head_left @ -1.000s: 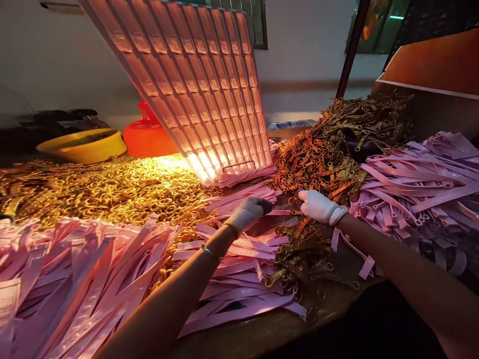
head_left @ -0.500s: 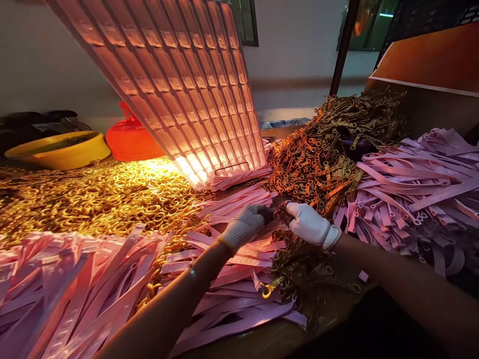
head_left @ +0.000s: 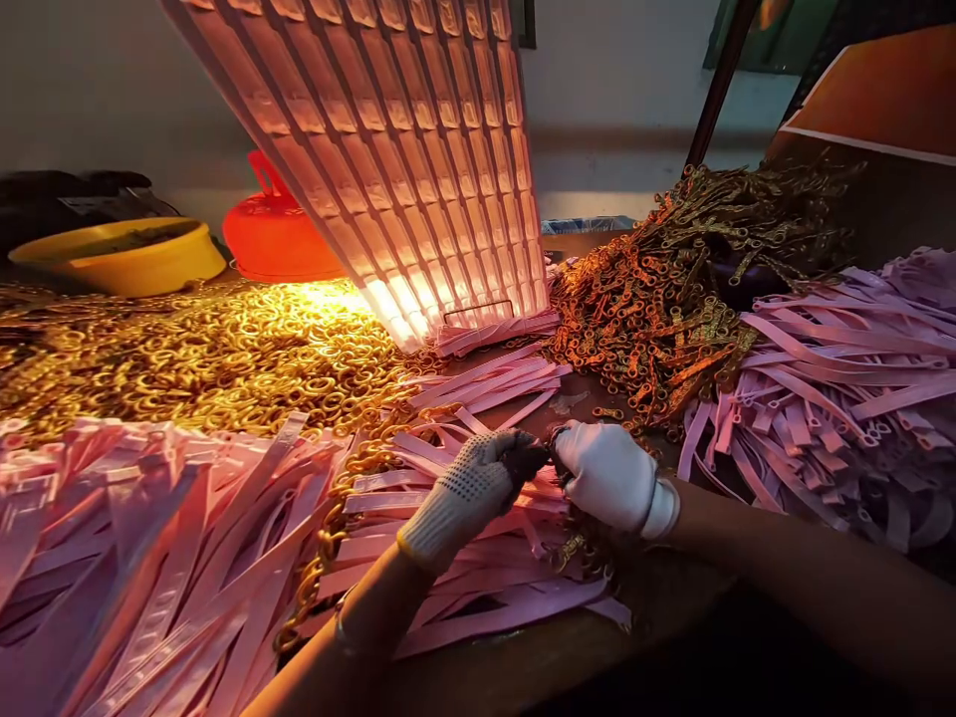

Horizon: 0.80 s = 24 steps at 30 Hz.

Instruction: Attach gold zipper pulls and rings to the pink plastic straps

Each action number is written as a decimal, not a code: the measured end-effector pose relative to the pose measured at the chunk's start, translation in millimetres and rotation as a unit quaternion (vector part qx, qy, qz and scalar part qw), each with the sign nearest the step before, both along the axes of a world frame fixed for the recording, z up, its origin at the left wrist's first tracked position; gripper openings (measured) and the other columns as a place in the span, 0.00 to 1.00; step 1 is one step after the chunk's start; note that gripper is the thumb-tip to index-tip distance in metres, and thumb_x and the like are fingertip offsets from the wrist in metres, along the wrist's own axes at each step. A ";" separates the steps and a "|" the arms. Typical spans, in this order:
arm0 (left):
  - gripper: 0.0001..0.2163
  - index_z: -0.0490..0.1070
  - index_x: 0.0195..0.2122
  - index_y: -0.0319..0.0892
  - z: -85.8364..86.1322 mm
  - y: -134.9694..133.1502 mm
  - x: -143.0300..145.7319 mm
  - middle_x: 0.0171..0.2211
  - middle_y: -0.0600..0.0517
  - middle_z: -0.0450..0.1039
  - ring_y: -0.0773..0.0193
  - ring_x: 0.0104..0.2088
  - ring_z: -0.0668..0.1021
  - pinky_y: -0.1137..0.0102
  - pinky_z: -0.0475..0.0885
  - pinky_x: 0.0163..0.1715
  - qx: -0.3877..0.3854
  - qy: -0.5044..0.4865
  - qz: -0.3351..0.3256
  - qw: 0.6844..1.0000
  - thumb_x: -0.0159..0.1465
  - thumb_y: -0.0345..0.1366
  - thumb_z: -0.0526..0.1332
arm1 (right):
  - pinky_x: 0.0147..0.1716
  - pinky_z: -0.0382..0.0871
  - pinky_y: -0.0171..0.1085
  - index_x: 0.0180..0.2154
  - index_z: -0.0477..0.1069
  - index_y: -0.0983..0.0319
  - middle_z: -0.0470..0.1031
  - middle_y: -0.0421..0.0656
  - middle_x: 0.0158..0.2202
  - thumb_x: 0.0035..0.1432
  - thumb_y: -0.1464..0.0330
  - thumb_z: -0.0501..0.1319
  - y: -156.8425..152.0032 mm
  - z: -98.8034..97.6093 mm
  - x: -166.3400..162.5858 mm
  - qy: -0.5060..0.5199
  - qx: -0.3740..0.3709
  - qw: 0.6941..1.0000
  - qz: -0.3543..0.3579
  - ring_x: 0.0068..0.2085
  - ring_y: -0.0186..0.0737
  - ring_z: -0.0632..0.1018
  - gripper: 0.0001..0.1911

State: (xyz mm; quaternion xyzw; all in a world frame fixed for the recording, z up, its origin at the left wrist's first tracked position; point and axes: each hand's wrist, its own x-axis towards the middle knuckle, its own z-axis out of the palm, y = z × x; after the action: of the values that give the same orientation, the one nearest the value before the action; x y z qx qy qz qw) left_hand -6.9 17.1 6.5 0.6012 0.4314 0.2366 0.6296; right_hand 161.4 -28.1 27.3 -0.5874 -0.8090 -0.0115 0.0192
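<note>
My left hand wears a dotted knit glove and is curled closed, its dark fingertips pinched at a small metal piece. My right hand wears a white glove, also closed, and meets the left fingertips over a small clump of bronze metal clasps on the table. What sits between the fingertips is too small to name. Pink plastic strips lie under and around both hands. A large heap of bronze clasps rises just beyond the right hand.
A ribbed pink panel leans over a lit spread of golden rings. Pink strips pile at left and right. A yellow bowl and an orange lid stand at the back left. The wooden table edge runs near me.
My right hand left the bronze heap and drew back toward me. Both hands came together, closer to the table's near edge, fingertips now meeting.
</note>
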 end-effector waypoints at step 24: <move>0.09 0.73 0.30 0.38 -30.6 -0.7 -4.0 0.22 0.54 0.69 0.72 0.18 0.64 0.77 0.56 0.16 0.022 0.000 -0.050 0.999 0.58 0.40 0.63 | 0.26 0.61 0.38 0.41 0.70 0.65 0.78 0.52 0.34 0.64 0.75 0.49 -2.4 -10.2 -1.3 -0.079 -0.059 0.992 0.073 0.36 0.48 0.79 0.11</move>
State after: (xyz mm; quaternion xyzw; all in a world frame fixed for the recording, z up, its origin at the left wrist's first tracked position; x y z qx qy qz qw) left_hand -10.9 16.4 -24.1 0.6355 0.3960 0.2143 0.6272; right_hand 160.1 -30.5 17.1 -0.5238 -0.8482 -0.0092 -0.0788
